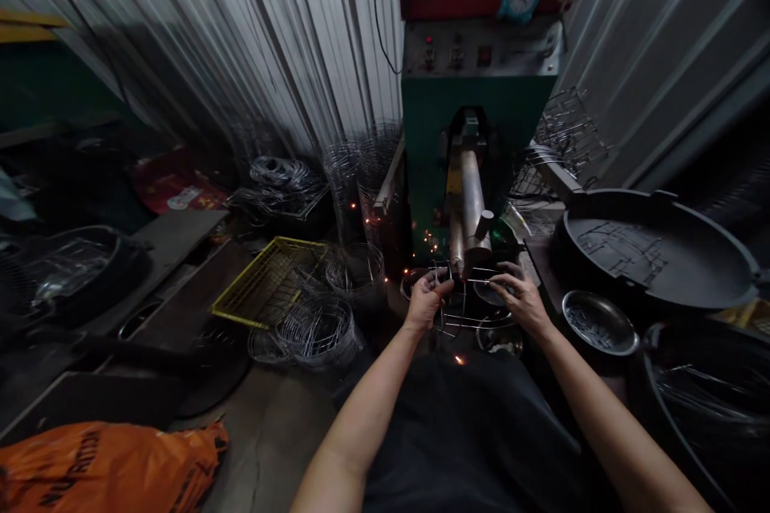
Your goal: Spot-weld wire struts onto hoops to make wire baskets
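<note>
Your left hand (428,300) pinches a wire frame (443,304) and your right hand (520,296) pinches a thin rod (480,281), both grips near the green machine's metal arm (472,184) and orange sparks (428,239).

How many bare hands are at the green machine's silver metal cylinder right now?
2: the bare left hand, left of the silver metal cylinder, and the bare right hand, right of it, fingertips at a thin silver wire.

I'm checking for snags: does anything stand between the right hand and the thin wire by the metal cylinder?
Nothing visible does: the right hand's fingertips are at one end of the thin wire. The metal cylinder is by its other end.
</note>
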The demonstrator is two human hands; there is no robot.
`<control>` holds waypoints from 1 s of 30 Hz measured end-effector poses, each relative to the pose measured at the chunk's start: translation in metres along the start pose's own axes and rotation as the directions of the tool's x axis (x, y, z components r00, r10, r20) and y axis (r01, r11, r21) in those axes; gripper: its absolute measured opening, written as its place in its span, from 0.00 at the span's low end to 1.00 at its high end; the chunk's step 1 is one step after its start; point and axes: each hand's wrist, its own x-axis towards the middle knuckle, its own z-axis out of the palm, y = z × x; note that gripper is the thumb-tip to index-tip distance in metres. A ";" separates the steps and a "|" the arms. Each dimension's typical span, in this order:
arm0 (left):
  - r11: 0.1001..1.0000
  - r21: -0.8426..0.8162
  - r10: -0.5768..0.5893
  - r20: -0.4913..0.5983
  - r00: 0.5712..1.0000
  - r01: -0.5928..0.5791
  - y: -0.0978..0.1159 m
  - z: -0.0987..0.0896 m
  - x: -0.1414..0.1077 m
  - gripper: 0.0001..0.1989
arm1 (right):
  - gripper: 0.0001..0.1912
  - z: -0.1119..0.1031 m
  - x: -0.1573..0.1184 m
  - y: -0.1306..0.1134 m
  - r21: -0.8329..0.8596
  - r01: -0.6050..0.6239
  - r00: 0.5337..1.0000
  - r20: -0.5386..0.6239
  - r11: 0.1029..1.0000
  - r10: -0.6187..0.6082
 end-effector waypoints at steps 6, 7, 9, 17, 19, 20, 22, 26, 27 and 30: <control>0.993 -0.085 -0.080 -0.026 0.996 0.077 0.010 -0.015 -0.027 0.26 | 0.15 -0.028 -0.043 0.000 0.047 -0.081 0.992 -0.098 0.996 0.085; 0.987 -0.115 -0.115 -0.033 0.993 0.111 0.014 -0.019 -0.036 0.24 | 0.17 -0.035 -0.054 -0.003 0.085 -0.126 0.989 -0.066 0.988 0.131; 0.951 -0.218 -0.238 -0.052 0.970 0.221 0.024 -0.029 -0.056 0.17 | 0.22 -0.048 -0.076 -0.015 0.185 -0.241 0.971 0.039 0.953 0.238; 0.534 -0.735 -0.564 0.058 0.824 0.418 0.045 -0.046 -0.133 0.14 | 0.35 -0.052 -0.116 -0.087 0.705 -0.440 0.890 0.257 0.557 0.378; 0.519 -0.756 -0.586 0.024 0.810 0.398 0.038 -0.053 -0.146 0.13 | 0.34 -0.051 -0.117 -0.100 0.720 -0.418 0.902 0.258 0.553 0.346; 0.525 -0.755 -0.597 0.001 0.802 0.392 0.033 -0.057 -0.152 0.12 | 0.34 -0.052 -0.117 -0.106 0.704 -0.425 0.902 0.277 0.569 0.332; 0.562 -0.726 -0.617 -0.050 0.785 0.396 0.023 -0.066 -0.160 0.13 | 0.32 -0.053 -0.118 -0.115 0.643 -0.459 0.888 0.326 0.613 0.324; 0.621 -0.642 -0.651 -0.102 0.752 0.450 0.002 -0.083 -0.168 0.19 | 0.27 -0.045 -0.121 -0.118 0.597 -0.505 0.862 0.322 0.623 0.391; 0.624 -0.623 -0.654 -0.087 0.752 0.471 -0.004 -0.086 -0.168 0.21 | 0.27 -0.041 -0.121 -0.117 0.630 -0.507 0.858 0.304 0.588 0.414; 0.646 -0.556 -0.624 0.009 0.781 0.523 -0.021 -0.095 -0.166 0.27 | 0.28 -0.025 -0.118 -0.116 0.755 -0.493 0.839 0.279 0.433 0.468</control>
